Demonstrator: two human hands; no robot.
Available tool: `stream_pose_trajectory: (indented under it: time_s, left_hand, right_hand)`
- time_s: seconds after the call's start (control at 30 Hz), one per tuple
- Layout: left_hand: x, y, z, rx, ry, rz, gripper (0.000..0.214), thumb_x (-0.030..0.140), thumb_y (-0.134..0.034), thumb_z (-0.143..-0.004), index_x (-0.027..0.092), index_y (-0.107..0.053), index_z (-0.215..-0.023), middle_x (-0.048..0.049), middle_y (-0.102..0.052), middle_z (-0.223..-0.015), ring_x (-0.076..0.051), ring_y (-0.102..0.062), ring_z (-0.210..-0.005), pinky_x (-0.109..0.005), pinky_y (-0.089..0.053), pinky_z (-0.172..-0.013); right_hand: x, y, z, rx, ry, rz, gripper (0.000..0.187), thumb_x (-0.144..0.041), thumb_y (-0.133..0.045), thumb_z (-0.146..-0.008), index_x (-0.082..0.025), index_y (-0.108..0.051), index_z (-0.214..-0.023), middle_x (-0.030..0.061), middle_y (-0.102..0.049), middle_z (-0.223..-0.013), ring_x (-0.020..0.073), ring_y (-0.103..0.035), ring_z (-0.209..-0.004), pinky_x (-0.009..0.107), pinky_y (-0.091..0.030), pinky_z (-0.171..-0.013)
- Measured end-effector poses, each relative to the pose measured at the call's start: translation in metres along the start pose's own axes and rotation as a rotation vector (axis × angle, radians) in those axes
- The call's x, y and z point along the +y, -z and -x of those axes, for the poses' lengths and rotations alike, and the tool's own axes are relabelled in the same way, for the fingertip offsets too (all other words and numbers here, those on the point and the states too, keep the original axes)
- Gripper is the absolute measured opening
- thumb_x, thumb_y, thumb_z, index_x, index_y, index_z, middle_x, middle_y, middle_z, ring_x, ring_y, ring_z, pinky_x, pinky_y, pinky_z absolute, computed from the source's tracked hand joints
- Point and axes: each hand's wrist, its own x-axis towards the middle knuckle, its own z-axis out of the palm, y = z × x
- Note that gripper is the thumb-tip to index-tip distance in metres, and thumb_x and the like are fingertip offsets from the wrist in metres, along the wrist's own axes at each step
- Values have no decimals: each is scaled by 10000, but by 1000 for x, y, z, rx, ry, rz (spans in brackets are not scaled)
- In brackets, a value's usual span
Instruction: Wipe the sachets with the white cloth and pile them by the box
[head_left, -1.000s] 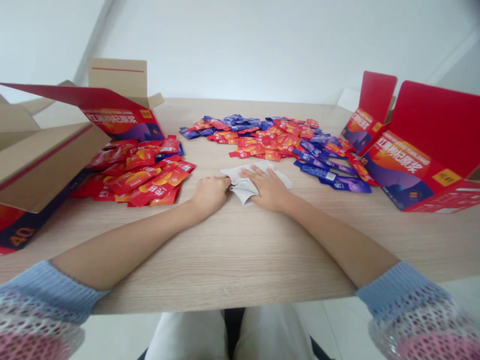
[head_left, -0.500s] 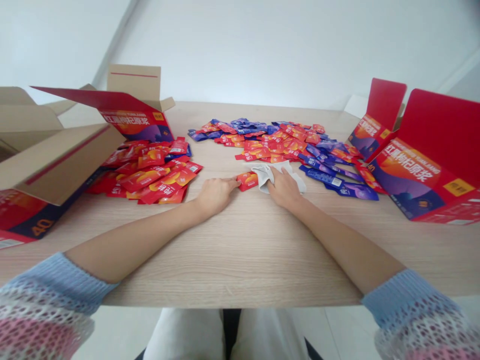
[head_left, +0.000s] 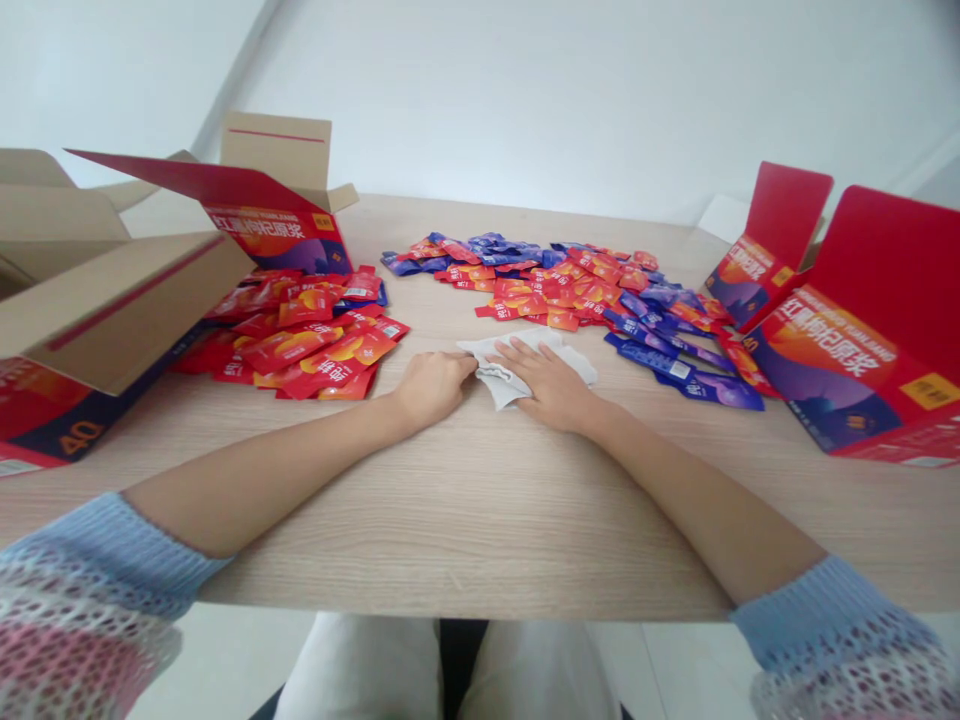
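Note:
My left hand [head_left: 436, 388] is closed in a pinch at the table's middle, its fingertips at the left edge of a white cloth [head_left: 574, 362]. The red sachet that these fingers hold by one end is now hidden beneath the cloth. My right hand [head_left: 551, 385] has hold of the cloth from above and presses it down, fingers stretched leftward across it. Close beyond the cloth lies a pile of red sachets [head_left: 559, 285] mixed with blue ones. Left of my left hand is another heap of mostly red sachets [head_left: 322, 345].
Two open cartons stand at the left, a near one [head_left: 112, 310] with flaps spread and a far one [head_left: 277, 230]. At the right are two red boxes, a larger near one [head_left: 855, 370] and a smaller one [head_left: 750, 265]. Blue sachets [head_left: 709, 388] lie beside them. The table's front edge [head_left: 465, 612] is close to my lap.
My right hand has moved left with the cloth, which now covers the red sachet that was in view. My left hand has stayed in almost the same place.

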Motion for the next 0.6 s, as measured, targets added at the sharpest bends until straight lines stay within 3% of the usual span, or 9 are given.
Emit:
stream_pose_trajectory:
  time_s: [0.2, 0.43, 0.6]
  left_hand:
    - [1, 4, 0, -8, -42, -1, 264, 103, -445, -832, 186, -661, -958, -66, -695, -972, -232, -649, -871, -295, -450, -698]
    - [3, 6, 1, -38, -22, 24, 328, 121, -442, -860, 204, -655, -1096, -68, -689, -1050, -227, -646, -919, -293, -449, -725]
    - [1, 1, -1, 1, -44, 61, 328, 127, -444, -866, 216, -667, -1090, -60, -682, -1092, -218, -652, -919, -298, -454, -743]
  right_hand:
    - [7, 7, 2, -68, 102, -80, 679, -175, -456, -807, -267, -279, -1455, 9, -220, -1527, 239, -110, -1419, 543, -114, -1120]
    - [19, 11, -2, -30, 108, -334, 498, -95, -380, -813, -321, -612, -1192, -51, -495, -1367, 172, -282, -1369, 499, -117, -1136]
    - [28, 4, -4, 50, 113, -369, 460, -83, -430, -782, -319, -672, -1094, -48, -568, -1291, 192, -349, -1338, 506, -156, -1127]
